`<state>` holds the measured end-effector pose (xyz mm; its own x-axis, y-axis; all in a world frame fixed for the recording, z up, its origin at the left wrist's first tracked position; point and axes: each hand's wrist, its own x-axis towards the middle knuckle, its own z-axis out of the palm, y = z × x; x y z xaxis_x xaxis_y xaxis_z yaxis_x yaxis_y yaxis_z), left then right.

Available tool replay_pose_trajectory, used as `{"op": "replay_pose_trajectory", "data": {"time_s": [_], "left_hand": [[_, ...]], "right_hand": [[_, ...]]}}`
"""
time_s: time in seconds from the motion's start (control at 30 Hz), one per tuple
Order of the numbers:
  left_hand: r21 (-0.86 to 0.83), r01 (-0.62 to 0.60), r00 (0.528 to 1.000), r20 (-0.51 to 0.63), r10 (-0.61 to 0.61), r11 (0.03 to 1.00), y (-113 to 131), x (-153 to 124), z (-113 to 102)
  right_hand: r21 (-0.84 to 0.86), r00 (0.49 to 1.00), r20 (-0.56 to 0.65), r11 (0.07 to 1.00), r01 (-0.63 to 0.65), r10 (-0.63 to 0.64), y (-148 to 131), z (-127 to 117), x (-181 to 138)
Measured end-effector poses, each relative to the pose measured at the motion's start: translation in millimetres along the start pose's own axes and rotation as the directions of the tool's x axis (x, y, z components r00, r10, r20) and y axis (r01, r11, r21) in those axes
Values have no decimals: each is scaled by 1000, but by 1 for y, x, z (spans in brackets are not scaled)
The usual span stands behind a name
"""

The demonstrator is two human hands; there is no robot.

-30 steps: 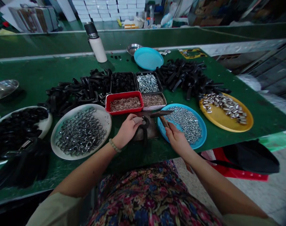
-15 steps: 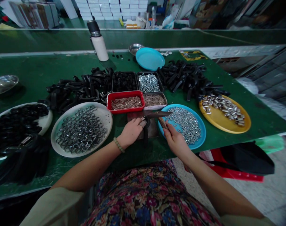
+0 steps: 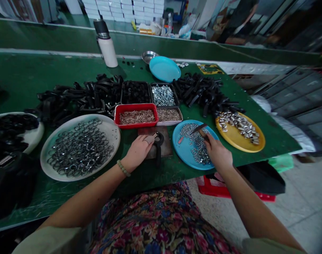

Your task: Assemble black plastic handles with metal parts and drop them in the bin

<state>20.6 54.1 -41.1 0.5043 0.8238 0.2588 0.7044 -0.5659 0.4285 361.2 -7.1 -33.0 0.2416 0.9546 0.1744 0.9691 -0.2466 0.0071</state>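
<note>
My left hand [image 3: 138,151] is closed at the upper left of a black ring-shaped clamp with a straight handle [image 3: 158,151]. A small shiny metal piece [image 3: 156,134] shows at its fingertips. The clamp lies on a flat metal plate [image 3: 166,147]. My right hand [image 3: 218,153] grips the short wooden handle of a hammer [image 3: 199,128], its dark, tapering head pointing left. The hammer is above a blue plate [image 3: 179,152] of small silver nuts [image 3: 200,155], with a small pink piece [image 3: 180,140] among them.
A white plate [image 3: 46,160] of metal rings stands left. Behind the metal plate are a red tray [image 3: 117,116] of small pins, a tray of screws [image 3: 163,95] and black part heaps [image 3: 84,95]. A yellow plate [image 3: 260,143] of metal sleeves sits right; a bottle [image 3: 108,52] stands behind.
My right hand has carried the hammer rightward, from beside the clamp to over the plate of nuts. My left hand stays at the clamp, whose ring is now uncovered. The whole view has shifted.
</note>
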Motion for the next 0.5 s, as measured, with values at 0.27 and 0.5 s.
{"op": "replay_pose_trajectory", "data": {"time_s": [0.27,0.5], "left_hand": [[-72,57,998,-6,-57,996,-2,-3,-4],[-71,45,998,-33,-47,996,-4,-6,1]], "right_hand": [[-9,803,28,803,596,-595,-54,2,24],[496,847,-54,722,482,-529,-83,0,39]]}}
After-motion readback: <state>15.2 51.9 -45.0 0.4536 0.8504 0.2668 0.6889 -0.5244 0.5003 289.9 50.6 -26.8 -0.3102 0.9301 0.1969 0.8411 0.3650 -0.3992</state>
